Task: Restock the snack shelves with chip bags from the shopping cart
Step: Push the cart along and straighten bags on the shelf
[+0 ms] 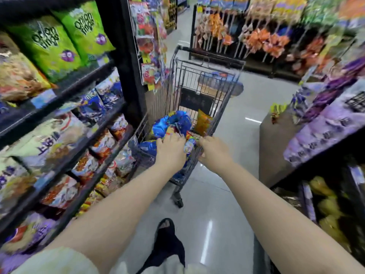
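Observation:
A wire shopping cart (205,80) stands in the aisle ahead of me, holding blue chip bags (173,121) and an orange bag (203,121). My left hand (170,151) reaches into the near end of the cart and grips a small colourful bag (190,142). My right hand (212,151) holds the other end of that same bag, close to the cart's near rim. The snack shelves (65,123) on my left are packed with chip bags. Motion blur softens the whole view.
Green onion-ring bags (65,36) fill the top left shelf. Hanging snack strips (150,42) cover the shelf's end post beside the cart. A second rack (256,36) stands across the aisle, and purple bags (325,123) sit on a shelf at right. My foot (167,244) is on the tiled floor.

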The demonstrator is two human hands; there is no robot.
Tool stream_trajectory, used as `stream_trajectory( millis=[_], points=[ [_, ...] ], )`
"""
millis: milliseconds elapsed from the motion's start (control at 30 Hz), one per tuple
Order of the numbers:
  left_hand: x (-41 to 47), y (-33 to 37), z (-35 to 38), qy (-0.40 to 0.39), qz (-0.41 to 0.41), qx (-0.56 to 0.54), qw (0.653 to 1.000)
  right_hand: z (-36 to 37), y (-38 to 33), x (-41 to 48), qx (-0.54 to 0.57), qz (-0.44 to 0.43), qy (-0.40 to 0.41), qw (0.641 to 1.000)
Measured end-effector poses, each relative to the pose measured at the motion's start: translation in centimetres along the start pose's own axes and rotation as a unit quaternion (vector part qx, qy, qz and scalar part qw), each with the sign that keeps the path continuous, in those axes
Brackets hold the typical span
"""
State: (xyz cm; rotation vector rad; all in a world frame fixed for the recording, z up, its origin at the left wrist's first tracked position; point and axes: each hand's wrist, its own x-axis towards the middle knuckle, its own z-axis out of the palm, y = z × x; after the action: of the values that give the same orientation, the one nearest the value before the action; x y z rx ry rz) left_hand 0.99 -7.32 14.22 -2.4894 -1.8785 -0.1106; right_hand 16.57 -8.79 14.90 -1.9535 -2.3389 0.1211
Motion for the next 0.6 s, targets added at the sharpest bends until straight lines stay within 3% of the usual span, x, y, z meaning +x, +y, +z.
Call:
stream_trajectory(
  millis=[333,600],
  points=[
    [9.3,-4.2,9.7,-0.150,-0.016,-0.072,0.986,7.1,1.4,8.7,0.118,0.119,-0.079,0.983],
    [15.5,-7.7,14.4,-0.225,-0.060,-0.127,0.964,10.6,4.0,15.6,0.124,0.128,-0.121,0.976]
  ],
)
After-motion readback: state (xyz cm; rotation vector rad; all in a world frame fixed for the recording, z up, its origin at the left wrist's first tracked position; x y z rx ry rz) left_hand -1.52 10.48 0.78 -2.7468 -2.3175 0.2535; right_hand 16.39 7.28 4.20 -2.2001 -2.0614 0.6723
